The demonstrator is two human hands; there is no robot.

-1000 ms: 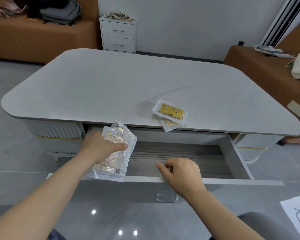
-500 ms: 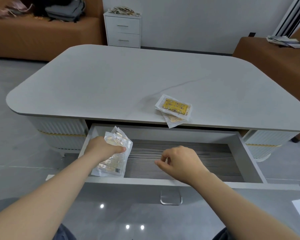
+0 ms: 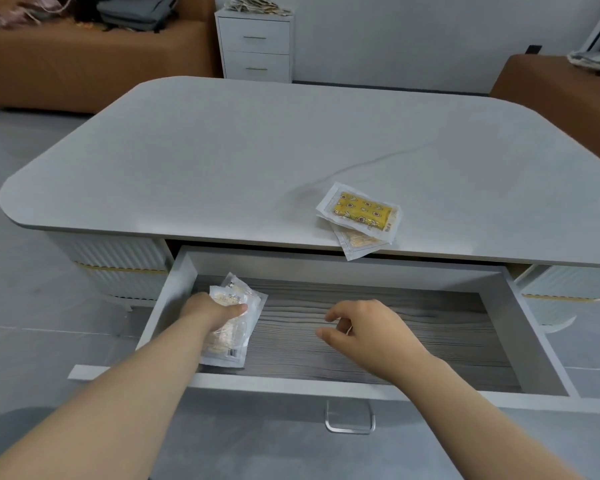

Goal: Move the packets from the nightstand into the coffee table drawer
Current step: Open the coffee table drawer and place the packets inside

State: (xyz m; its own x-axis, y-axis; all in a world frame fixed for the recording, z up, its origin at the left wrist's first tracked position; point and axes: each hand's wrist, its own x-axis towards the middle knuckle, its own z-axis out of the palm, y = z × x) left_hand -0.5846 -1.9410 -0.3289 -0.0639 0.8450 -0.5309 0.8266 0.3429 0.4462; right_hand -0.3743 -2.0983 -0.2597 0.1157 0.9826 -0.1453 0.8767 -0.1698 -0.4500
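Note:
The coffee table drawer (image 3: 530,327) stands pulled out, its wood-grain floor showing. My left hand (image 3: 210,311) grips a bunch of clear packets (image 3: 234,334) low inside the drawer's left end, against or just above the floor. My right hand (image 3: 368,329) hovers over the middle of the drawer, fingers loosely curled, holding nothing. Two more packets lie stacked on the coffee table (image 3: 222,161) near its front edge: a yellow patterned one (image 3: 361,211) on top of a paler one (image 3: 359,242) that overhangs the edge. At the back wall the white nightstand (image 3: 255,46) carries a heap of packets (image 3: 257,3).
An orange-brown sofa (image 3: 84,57) with bags stands at the back left. A brown bench (image 3: 561,84) with papers is at the back right. The drawer's metal handle (image 3: 350,419) sits at the front centre. Grey tile floor surrounds the table.
My left hand has gone down and forward with the packets, from above the drawer's front rim into its left end. My right hand has left the front rim and moved over the drawer.

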